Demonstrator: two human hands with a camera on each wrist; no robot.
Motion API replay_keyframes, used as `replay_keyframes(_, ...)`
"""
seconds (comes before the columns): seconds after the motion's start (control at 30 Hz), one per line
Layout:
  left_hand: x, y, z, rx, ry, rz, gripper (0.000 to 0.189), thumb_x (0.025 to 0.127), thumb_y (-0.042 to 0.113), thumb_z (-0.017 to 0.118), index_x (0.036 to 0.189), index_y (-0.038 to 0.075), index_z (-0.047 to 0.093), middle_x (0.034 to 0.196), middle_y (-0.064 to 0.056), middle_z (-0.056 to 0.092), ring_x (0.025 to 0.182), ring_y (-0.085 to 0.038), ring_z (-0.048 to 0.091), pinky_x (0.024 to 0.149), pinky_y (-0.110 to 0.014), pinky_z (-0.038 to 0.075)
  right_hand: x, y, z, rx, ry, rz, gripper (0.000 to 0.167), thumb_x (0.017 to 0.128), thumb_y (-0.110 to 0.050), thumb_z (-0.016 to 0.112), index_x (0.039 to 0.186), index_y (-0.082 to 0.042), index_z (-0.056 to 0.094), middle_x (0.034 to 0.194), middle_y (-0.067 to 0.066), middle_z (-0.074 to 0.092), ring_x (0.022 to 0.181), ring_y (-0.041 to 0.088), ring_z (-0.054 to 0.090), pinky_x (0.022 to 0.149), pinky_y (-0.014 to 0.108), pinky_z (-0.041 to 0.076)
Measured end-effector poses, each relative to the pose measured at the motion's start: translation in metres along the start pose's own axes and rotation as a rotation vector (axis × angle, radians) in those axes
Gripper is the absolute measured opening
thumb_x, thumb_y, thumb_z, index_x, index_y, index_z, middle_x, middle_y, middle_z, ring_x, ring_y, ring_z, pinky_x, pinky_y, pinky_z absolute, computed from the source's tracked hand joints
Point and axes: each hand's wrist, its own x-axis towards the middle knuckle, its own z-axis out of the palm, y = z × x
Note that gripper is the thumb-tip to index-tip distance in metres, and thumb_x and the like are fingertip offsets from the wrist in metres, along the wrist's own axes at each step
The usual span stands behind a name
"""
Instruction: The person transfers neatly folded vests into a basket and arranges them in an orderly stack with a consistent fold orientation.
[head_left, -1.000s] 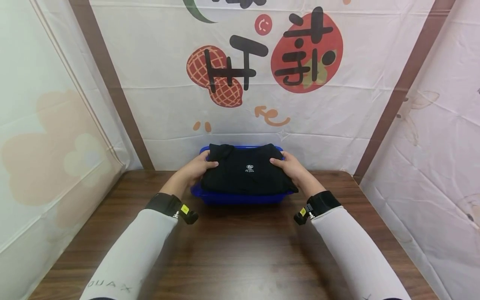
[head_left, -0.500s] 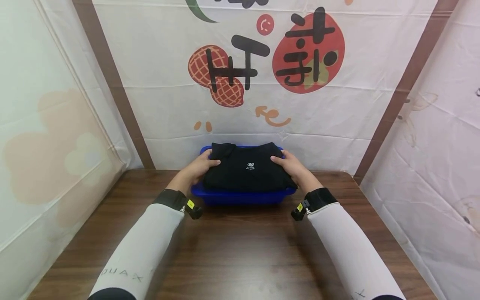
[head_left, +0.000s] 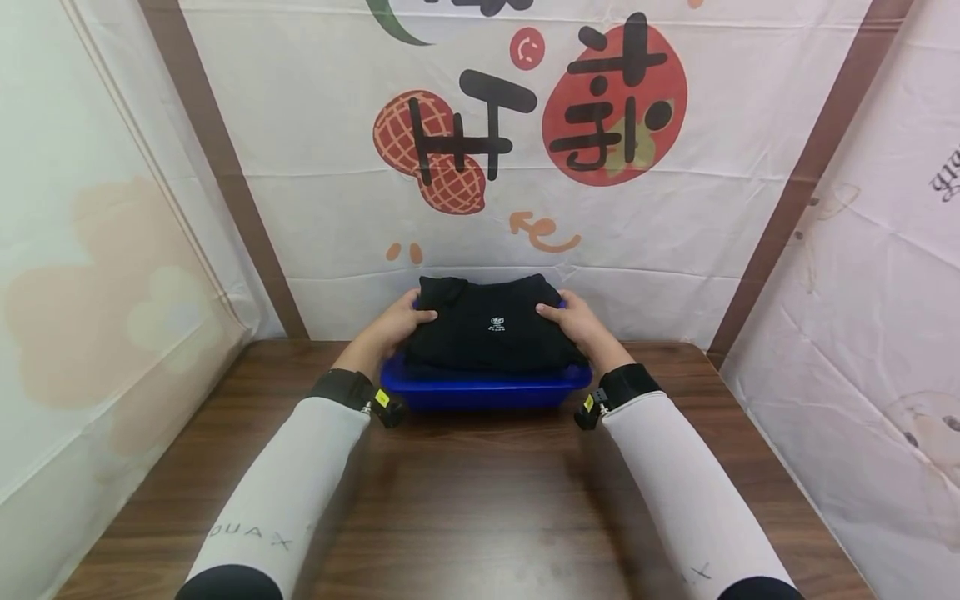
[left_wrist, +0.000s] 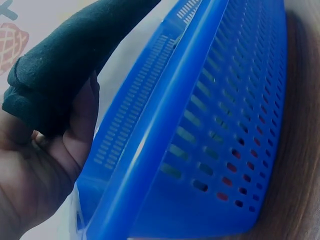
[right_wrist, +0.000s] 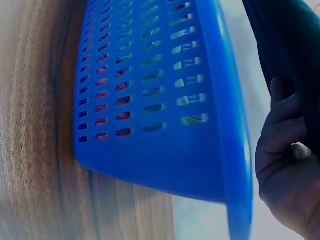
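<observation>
A folded black garment with a small white print is held level between both hands over a blue perforated basket. My left hand grips its left edge, thumb on top and fingers beneath. On the opposite edge, my right hand holds it the same way. In the left wrist view the garment is raised above the basket's rim. From the right wrist, a gap also shows between the rim and the garment. Reddish and pale contents, not identifiable, show through the basket's holes.
The basket stands on a brown wooden table, close to the back. Behind it hangs a white printed cloth, and similar cloth walls enclose the table's left and right sides.
Both hands have raised the garment a little and moved it slightly away from me, so more of the basket's front shows beneath it. The basket has stayed in place.
</observation>
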Motion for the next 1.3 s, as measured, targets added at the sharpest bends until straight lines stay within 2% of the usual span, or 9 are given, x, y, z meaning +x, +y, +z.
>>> replay_keyframes(0.23, 0.002, -0.011, -0.003, 0.025, 0.034, 0.0, 0.055, 0.107, 0.016, 0.053, 0.156, 0.016, 0.029, 0.14, -0.017, 0.05, 0.098, -0.019, 0.064, 0.078, -0.03, 0.057, 0.006, 0.011, 0.002, 0.01, -0.021, 0.014, 0.055, 0.102, -0.03, 0.066, 0.146, -0.005, 0.045, 0.126, 0.014, 0.058, 0.09, 0.017, 0.063, 0.08, 0.029, 0.053)
replay_keyframes(0.37, -0.002, -0.007, -0.002, -0.004, 0.035, 0.011, 0.055, 0.107, 0.015, 0.053, 0.156, 0.015, 0.028, 0.137, -0.017, 0.052, 0.093, -0.017, 0.066, 0.075, -0.03, 0.057, 0.008, 0.015, 0.001, 0.031, -0.024, -0.001, 0.059, 0.101, -0.033, 0.066, 0.148, -0.006, 0.043, 0.126, 0.014, 0.06, 0.091, 0.017, 0.064, 0.079, 0.029, 0.054)
replay_keyframes(0.5, -0.008, -0.002, -0.002, -0.049, 0.015, 0.005, 0.055, 0.107, 0.011, 0.052, 0.156, 0.011, 0.028, 0.137, -0.018, 0.05, 0.09, -0.015, 0.066, 0.073, -0.03, 0.057, 0.007, 0.017, 0.001, 0.05, -0.037, -0.016, 0.053, 0.102, -0.032, 0.066, 0.144, -0.006, 0.046, 0.116, 0.012, 0.064, 0.086, 0.016, 0.067, 0.076, 0.029, 0.055)
replay_keyframes(0.63, -0.007, -0.004, -0.001, -0.056, 0.011, 0.0, 0.056, 0.106, 0.011, 0.053, 0.156, 0.01, 0.028, 0.137, -0.02, 0.05, 0.086, -0.014, 0.067, 0.072, -0.03, 0.058, 0.007, 0.018, 0.001, 0.054, -0.032, -0.027, 0.049, 0.102, -0.03, 0.065, 0.141, -0.006, 0.048, 0.108, 0.009, 0.065, 0.084, 0.014, 0.067, 0.075, 0.028, 0.055)
replay_keyframes(0.87, 0.002, -0.013, 0.0, -0.016, 0.032, 0.031, 0.052, 0.107, 0.015, 0.053, 0.155, 0.013, 0.031, 0.138, -0.015, 0.051, 0.091, -0.013, 0.066, 0.075, -0.029, 0.058, 0.008, 0.019, 0.002, -0.011, -0.007, -0.052, 0.051, 0.102, -0.031, 0.066, 0.142, -0.004, 0.048, 0.124, 0.013, 0.061, 0.1, 0.02, 0.063, 0.09, 0.032, 0.05)
replay_keyframes(1.03, -0.002, -0.004, 0.003, -0.019, 0.016, 0.019, 0.05, 0.107, 0.01, 0.052, 0.153, 0.009, 0.032, 0.139, -0.02, 0.051, 0.095, -0.018, 0.066, 0.075, -0.031, 0.058, 0.008, 0.018, 0.004, -0.055, -0.005, -0.067, 0.049, 0.102, -0.029, 0.066, 0.141, -0.003, 0.05, 0.127, 0.015, 0.061, 0.104, 0.024, 0.061, 0.096, 0.037, 0.048)
replay_keyframes(1.17, -0.009, 0.006, 0.004, 0.024, -0.006, 0.0, 0.053, 0.106, 0.007, 0.051, 0.155, 0.005, 0.03, 0.144, -0.023, 0.047, 0.1, -0.022, 0.062, 0.075, -0.03, 0.057, 0.008, 0.017, 0.005, -0.081, -0.009, -0.079, 0.046, 0.102, -0.027, 0.065, 0.139, -0.003, 0.051, 0.125, 0.014, 0.062, 0.103, 0.023, 0.062, 0.093, 0.036, 0.049)
replay_keyframes(1.3, -0.011, 0.008, 0.005, 0.057, -0.022, -0.013, 0.057, 0.107, 0.008, 0.051, 0.157, 0.005, 0.026, 0.149, -0.024, 0.044, 0.106, -0.025, 0.061, 0.077, -0.029, 0.056, 0.008, 0.017, 0.006, -0.087, -0.014, -0.077, 0.046, 0.102, -0.028, 0.065, 0.138, -0.003, 0.051, 0.123, 0.014, 0.063, 0.099, 0.021, 0.063, 0.09, 0.034, 0.051)
